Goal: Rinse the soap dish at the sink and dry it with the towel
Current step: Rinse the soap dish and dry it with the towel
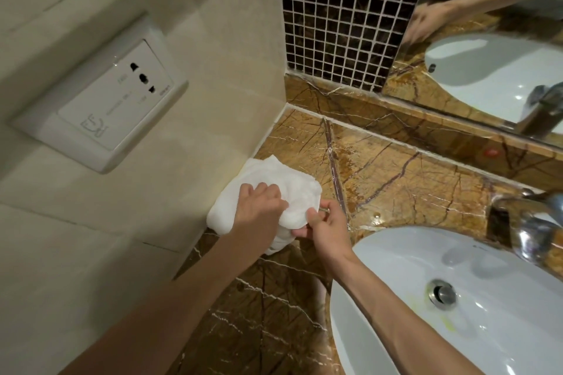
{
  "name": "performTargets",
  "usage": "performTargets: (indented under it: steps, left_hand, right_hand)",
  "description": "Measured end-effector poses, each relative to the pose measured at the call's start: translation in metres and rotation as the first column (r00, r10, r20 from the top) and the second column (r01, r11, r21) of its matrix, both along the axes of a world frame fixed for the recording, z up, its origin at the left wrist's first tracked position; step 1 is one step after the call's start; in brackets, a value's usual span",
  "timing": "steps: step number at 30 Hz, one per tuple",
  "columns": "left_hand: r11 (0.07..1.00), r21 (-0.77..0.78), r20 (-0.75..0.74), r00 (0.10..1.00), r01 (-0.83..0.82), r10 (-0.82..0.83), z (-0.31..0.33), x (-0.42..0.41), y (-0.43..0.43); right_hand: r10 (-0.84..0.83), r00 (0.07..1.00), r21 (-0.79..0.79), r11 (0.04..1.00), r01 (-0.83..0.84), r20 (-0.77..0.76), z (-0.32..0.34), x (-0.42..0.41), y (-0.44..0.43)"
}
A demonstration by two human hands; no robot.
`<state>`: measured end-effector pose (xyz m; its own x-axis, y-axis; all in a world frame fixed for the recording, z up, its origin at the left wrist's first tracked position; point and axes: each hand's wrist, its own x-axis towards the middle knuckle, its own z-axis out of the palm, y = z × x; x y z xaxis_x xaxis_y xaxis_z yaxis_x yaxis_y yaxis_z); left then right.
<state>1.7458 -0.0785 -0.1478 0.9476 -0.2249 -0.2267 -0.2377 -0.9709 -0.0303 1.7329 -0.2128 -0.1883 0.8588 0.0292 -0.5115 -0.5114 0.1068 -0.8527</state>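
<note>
Fingers (313, 216) grip the bunched white towel (292, 189).

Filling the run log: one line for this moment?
stage: drying | left hand: pressing towel | right hand: gripping towel edge | soap dish: hidden

Your left hand (259, 207) and right hand (327, 227) are both bare, with no gloves, rings or watch showing, and your two forearms run uncovered to the frame's lower edge, no sleeve reaching either wrist.
</note>
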Motion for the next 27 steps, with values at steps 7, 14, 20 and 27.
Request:
performTargets:
  steps: [7, 14, 20, 27]
  left_hand:
    - [0.946, -0.323, 0.043, 0.999, 0.001, 0.013, -0.007, -0.008, -0.018]
    - [0.977, 0.167, -0.070, 0.990, 0.131, -0.121, 0.006, 0.002, -0.007]
    - [0.996, 0.054, -0.084, 0.995, 0.065, -0.060, 0.001, 0.003, -0.032]
    - [0.971, 0.015, -0.165, 0.958, 0.240, -0.234, 0.006, -0.002, -0.005]
  right_hand:
    - [-0.010, 1.000, -0.041, 0.999, 0.009, -0.023, 0.002, 0.007, -0.008]
    - [-0.068, 0.998, 0.066, 0.995, 0.069, -0.010, -0.003, -0.006, -0.010]
    - [-0.062, 0.995, 0.144, 0.987, 0.074, -0.082, -0.001, -0.005, -0.016]
    - [-0.091, 0.990, 0.160, 0.981, 0.107, -0.107, -0.004, -0.011, -0.017]
